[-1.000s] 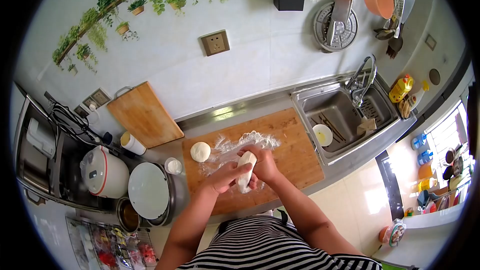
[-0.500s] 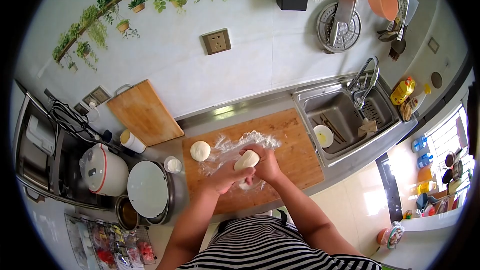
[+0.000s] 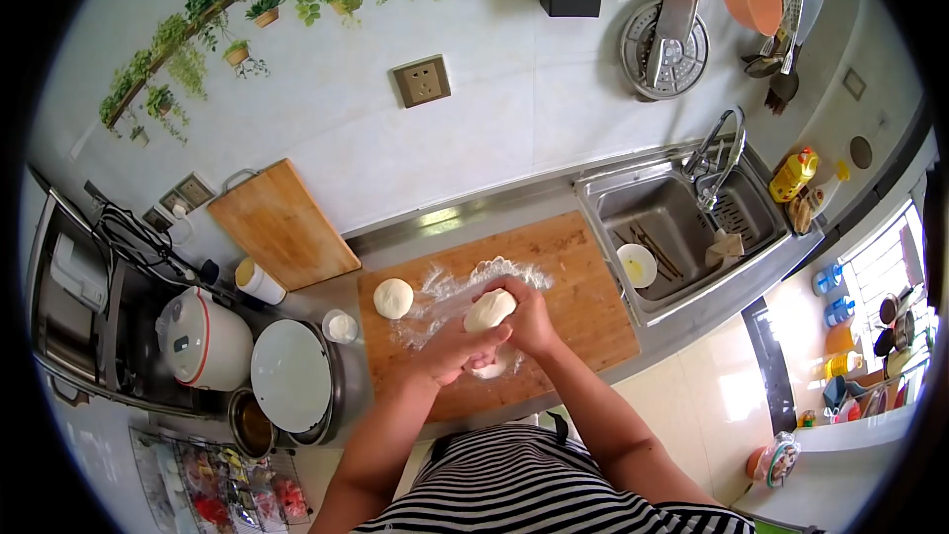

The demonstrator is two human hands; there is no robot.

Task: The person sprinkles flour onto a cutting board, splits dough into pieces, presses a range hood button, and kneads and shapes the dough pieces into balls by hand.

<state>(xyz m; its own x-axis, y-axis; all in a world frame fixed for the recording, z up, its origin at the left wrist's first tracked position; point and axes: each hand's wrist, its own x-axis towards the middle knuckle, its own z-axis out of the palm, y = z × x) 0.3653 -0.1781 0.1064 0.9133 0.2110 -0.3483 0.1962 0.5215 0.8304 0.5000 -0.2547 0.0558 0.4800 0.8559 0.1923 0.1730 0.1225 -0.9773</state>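
Observation:
Both hands hold one ball of pale dough (image 3: pixel 490 310) above the wooden board (image 3: pixel 573 336). My left hand (image 3: pixel 457 351) wraps its lower left side, with the thumb across the front. From the right, my right hand (image 3: pixel 527 318) curls its fingers round the top and side. Another piece of dough (image 3: pixel 491 366) shows partly beneath the hands, near the board's front. A smooth round dough ball (image 3: pixel 393 299) lies at the board's left. White flour (image 3: pixel 435 287) is scattered between that ball and the hands.
Left of the board are a small cup of white powder (image 3: pixel 341 326), a large white basin (image 3: pixel 292 376), a rice cooker (image 3: pixel 206 341) and a lidded canister (image 3: pixel 259 281). A second board (image 3: pixel 287 227) leans on the wall. To the right, the sink (image 3: pixel 643 208) holds a bowl (image 3: pixel 638 265) and chopsticks.
The held dough has turned and looks rounder, with more of its surface showing between the hands. My fingers have shifted slightly around it. The camera view has moved a little.

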